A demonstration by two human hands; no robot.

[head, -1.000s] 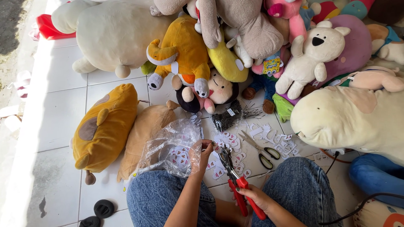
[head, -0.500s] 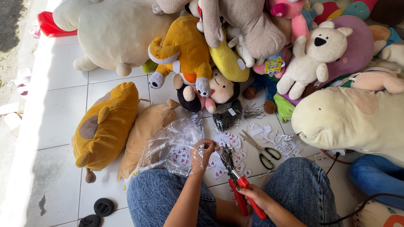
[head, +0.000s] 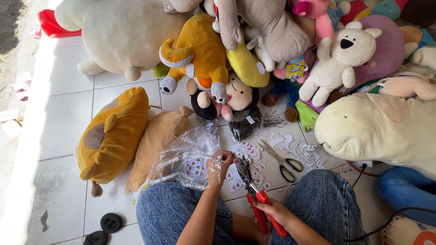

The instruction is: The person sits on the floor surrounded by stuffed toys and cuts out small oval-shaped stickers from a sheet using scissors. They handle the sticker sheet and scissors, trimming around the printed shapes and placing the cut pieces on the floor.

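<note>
now, left hand (head: 220,166) inside clear plastic bag (head: 184,159) of small printed tags (head: 196,168)

The clear bag (head: 186,159) hides part of the left hand (head: 218,168). What its fingers (head: 227,158) pinch is too small to tell. The frame's bottom edge cuts off both forearms.

- The single head-worn view looks steeply down from above the seated person's lap onto the white tiled floor (head: 63,104).
- It faces forward toward 12 o'clock, where the plush toy pile (head: 254,50) fills the top.
- The jeans-clad knees (head: 327,204) sit nearest, at 6 o'clock.
</note>
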